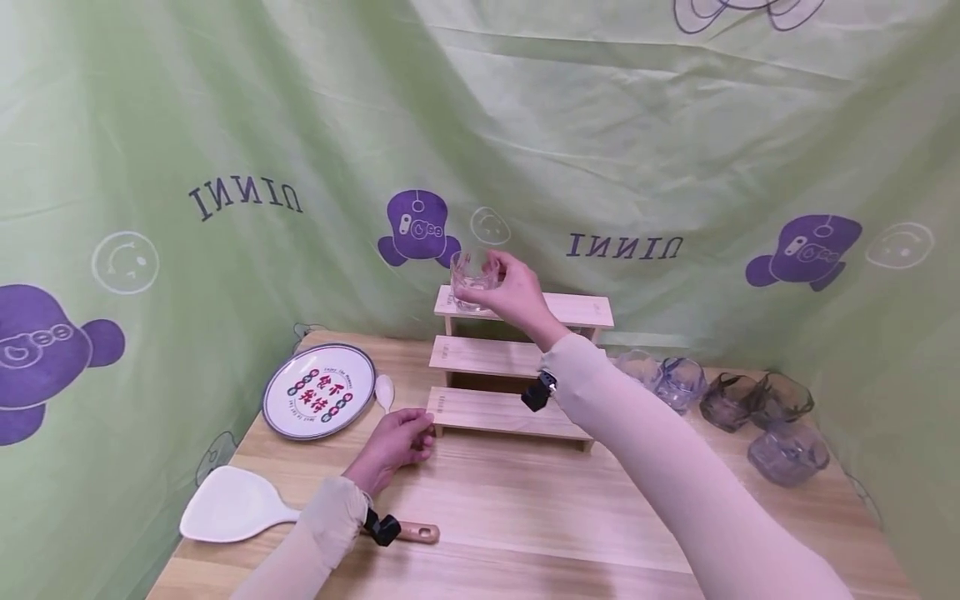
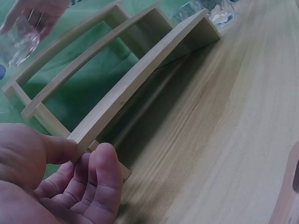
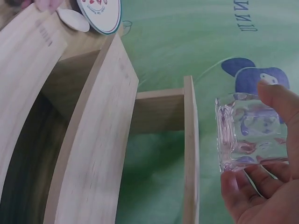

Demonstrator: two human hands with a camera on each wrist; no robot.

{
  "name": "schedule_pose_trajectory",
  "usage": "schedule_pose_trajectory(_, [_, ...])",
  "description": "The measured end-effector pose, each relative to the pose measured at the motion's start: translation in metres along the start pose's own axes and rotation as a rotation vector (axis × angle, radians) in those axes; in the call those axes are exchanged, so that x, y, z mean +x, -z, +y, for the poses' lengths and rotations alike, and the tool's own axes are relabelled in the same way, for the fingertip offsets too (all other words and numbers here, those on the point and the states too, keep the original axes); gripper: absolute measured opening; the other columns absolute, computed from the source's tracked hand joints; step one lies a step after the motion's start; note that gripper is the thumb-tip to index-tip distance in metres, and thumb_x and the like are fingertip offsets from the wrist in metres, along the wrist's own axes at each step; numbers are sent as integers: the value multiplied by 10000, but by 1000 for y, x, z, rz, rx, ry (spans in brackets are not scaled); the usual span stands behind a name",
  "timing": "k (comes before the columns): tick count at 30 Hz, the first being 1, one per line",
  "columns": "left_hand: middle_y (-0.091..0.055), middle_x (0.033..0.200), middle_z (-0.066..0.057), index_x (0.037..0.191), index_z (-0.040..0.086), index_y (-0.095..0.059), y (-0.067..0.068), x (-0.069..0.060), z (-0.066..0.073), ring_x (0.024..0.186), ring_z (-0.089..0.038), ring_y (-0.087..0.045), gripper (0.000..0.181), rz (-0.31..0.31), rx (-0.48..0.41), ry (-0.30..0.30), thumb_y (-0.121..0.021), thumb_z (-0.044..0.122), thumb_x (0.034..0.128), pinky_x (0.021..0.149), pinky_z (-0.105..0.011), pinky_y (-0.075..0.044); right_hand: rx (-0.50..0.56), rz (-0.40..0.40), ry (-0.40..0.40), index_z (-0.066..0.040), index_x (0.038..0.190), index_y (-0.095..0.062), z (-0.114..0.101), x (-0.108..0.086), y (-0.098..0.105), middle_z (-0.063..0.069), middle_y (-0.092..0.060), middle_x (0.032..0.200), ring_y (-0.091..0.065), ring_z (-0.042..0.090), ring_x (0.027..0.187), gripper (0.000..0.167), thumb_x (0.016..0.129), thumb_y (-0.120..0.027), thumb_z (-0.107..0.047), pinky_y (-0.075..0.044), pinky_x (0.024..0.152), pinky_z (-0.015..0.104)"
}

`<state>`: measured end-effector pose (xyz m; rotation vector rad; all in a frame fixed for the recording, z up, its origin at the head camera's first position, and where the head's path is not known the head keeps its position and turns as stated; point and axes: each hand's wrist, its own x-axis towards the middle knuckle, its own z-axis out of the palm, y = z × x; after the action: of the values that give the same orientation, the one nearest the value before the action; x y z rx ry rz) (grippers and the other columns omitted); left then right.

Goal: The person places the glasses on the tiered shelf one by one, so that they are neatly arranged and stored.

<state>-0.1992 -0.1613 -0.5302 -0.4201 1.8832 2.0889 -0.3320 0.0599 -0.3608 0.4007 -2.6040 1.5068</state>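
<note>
My right hand (image 1: 517, 296) grips a clear glass (image 1: 474, 287) by its sides, at the left end of the top tier of a three-tier wooden stand (image 1: 517, 415). In the right wrist view a gap shows between the glass (image 3: 250, 133) and the top board (image 3: 190, 149). My left hand (image 1: 393, 446) pinches the left end of the stand's lowest board (image 2: 135, 79), thumb on top and fingers curled beneath. The stand's tiers hold nothing else that I can see.
Several faceted glasses (image 1: 787, 454), some tinted, stand right of the stand, partly behind my right sleeve. Left lie a white plate (image 1: 318, 392) with red characters, a white spoon (image 1: 384, 390) and a white spatula (image 1: 236, 504), its handle partly under my left arm. Green curtain (image 1: 337, 125) hangs behind.
</note>
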Motion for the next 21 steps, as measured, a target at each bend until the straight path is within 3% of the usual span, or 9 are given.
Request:
schedule_pose_trajectory(6, [-634,1003,-156,1259,-42,-560,-5,3,1,762,-185,-612,334,-30,-7,-2,-647,161,1009,619,-288,-568,-30,10,-9,-93,1517,-440,1,11,-7,55,-607,1322,-570,206,1181,1019,704,-925,-470,-476,1020,352])
schedule_pose_trajectory(14, [-631,981,-148,1248,-32,-574,-5,6,5,744,-179,-604,316,-21,-17,-12,-646,160,1008,602,-283,-565,-50,13,-7,-68,1510,-439,0,17,-8,92,-602,1324,-575,235,1174,1011,714,-921,-463,-486,1012,372])
schedule_pose_trajectory(21, [-623,993,-157,1250,-32,-572,2,-2,2,772,-198,-607,326,-14,7,2,-644,175,1008,646,-306,-578,-76,14,-37,-65,1501,-447,-3,17,-23,80,-615,1276,-581,234,1153,1028,692,-929,-476,-490,1005,371])
